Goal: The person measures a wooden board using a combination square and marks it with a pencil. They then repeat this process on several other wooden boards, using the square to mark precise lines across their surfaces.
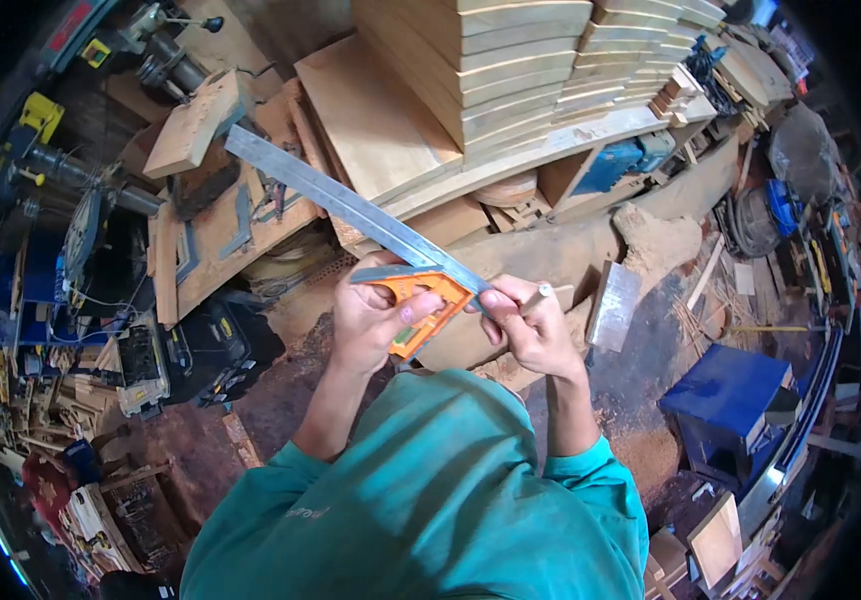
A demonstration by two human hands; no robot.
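In front of my chest I hold a combination square with a steel blade (336, 192) and an orange head (439, 322). My left hand (359, 330) is closed around the head, its thumb across the orange frame. With thumb and fingers, my right hand (539, 338) pinches the near end of the blade. A thin round stick (543, 292), perhaps a pencil, pokes up between the right fingers. The blade slants away to the upper left, over the edge of the workbench.
Stacked thick boards (511, 80) stand on the bench ahead, beside a wide flat board (376, 120). To the left is a machine table (226, 255) with a wood block (191, 130). A blue box (726, 395) stands at right. Sawdust and offcuts litter the floor.
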